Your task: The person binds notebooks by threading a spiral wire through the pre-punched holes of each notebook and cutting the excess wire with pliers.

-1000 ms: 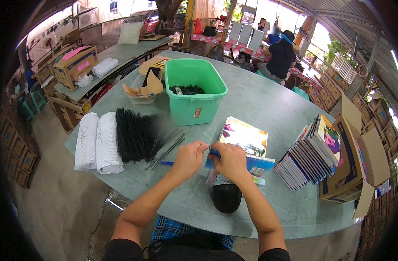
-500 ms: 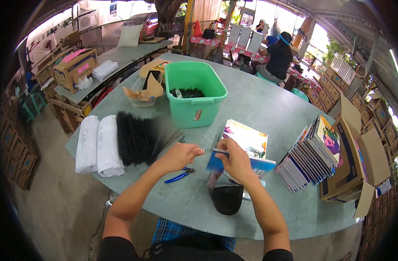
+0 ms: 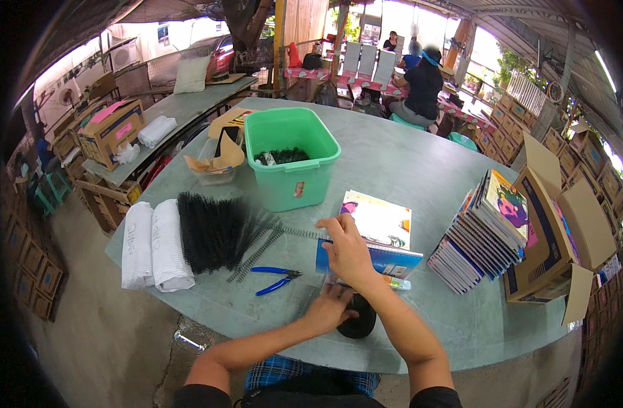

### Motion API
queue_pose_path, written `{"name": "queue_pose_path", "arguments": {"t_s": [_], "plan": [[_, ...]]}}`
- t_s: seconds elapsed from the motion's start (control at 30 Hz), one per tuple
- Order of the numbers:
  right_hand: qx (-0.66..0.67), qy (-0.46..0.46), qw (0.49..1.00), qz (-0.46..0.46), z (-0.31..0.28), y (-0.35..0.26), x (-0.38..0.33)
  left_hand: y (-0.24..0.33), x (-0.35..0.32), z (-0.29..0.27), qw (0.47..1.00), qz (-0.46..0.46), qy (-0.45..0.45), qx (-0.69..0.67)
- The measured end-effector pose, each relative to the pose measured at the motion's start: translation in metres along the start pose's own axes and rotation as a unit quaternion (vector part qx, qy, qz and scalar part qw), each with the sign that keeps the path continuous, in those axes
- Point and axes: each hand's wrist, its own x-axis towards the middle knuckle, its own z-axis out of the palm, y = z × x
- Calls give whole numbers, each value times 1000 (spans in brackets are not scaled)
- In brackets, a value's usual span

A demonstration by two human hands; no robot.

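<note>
So there's a blue book (image 3: 393, 262) propped up on its edge near the middle of the table (image 3: 400, 156), in front of a pale, colorful book (image 3: 376, 211) that's lying down. The right hand (image 3: 349, 248) has it by the top left corner, fingers bent over the edge and thumb in front, a bit of a gap between thumb and index tip. Can't tell how hard it's squeezing. A dark wire coil (image 3: 301, 232) sticks out left from that corner, its far end reaching the loose coils.

Left hand (image 3: 330, 311) is down low with the fingers a bit spread, right up against a black rounded thing (image 3: 359, 323). Honestly can't tell if it's got hold of anything.

Just left of the hands there's a pair of blue-handled cutters (image 3: 289, 275), spread apart. Past those, a big pile of black coils (image 3: 212, 231), then two white bundles (image 3: 138, 248) side by side. Green tub (image 3: 298, 187) behind, with more coils inside. Over on the right, a leaning stack of spiral books (image 3: 471, 238) sits next to an open cardboard box (image 3: 539, 255).
</note>
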Motion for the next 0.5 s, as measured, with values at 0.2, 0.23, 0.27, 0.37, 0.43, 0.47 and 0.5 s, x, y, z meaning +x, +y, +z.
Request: {"name": "queue_pose_path", "arguments": {"t_s": [0.2, 0.23, 0.27, 0.37, 0.43, 0.47, 0.5], "plan": [[-250, -44, 965, 71, -65, 47, -44, -6, 30, -97, 977, -170, -98, -85], [-226, -47, 971, 69, -66, 45, -46, -11, 34, -121, 967, -181, 72, -163], [-199, -51, 976, 66, -69, 40, -45, -13, 37, -141, 924, -187, 240, -232], [-170, -37, 984, 29, -59, 32, -43, -32, 35, -137, 988, -129, -87, 18], [-177, -25, 984, 17, -60, 35, -43, -20, 43, -145, 992, -96, -78, 13], [-176, -16, 984, 15, -61, 35, -42, -19, 45, -148, 996, -71, 52, -31], [-172, -7, 985, 15, -62, 33, -43, -18, 44, -150, 980, -47, 178, -73]]}}
